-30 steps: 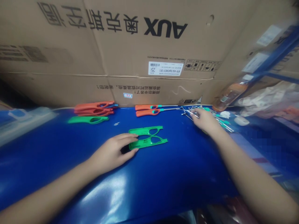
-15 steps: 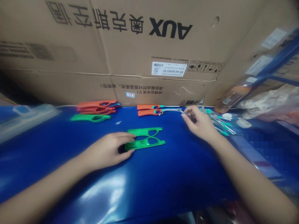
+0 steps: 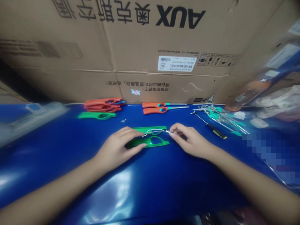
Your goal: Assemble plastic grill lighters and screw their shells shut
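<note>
Head view shows a brown box [image 3: 131,47] up top and a blue table [image 3: 164,190] below. The left hand [image 3: 117,147], left of middle, has thumb and fingers apart; the right hand [image 3: 192,142], right of middle, pinches tight. Mid-frame lie two green shells [image 3: 154,145], under the pinched thin rod [image 3: 167,131] and its white wire [image 3: 154,130].
</note>
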The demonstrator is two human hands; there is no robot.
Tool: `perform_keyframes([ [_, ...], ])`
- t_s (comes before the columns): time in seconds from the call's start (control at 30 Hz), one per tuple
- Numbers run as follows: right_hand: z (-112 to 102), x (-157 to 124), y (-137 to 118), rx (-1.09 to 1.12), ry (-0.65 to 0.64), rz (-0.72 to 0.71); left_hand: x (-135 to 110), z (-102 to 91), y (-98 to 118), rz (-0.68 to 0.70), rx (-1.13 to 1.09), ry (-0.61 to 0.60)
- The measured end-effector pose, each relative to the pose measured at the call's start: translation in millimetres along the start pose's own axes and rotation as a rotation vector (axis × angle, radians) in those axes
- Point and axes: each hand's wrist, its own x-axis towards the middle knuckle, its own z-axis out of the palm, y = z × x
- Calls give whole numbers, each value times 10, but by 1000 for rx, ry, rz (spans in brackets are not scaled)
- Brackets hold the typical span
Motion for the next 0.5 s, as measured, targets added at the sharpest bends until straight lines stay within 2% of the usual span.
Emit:
perform_keyframes([
  [0.23,17,-34,-62,3,-67,-46,-2,50,-18,38,-51,18],
  [0.5,-44,-16,-4,-246,-104,-76,33,-2,37,75,-23,-17],
])
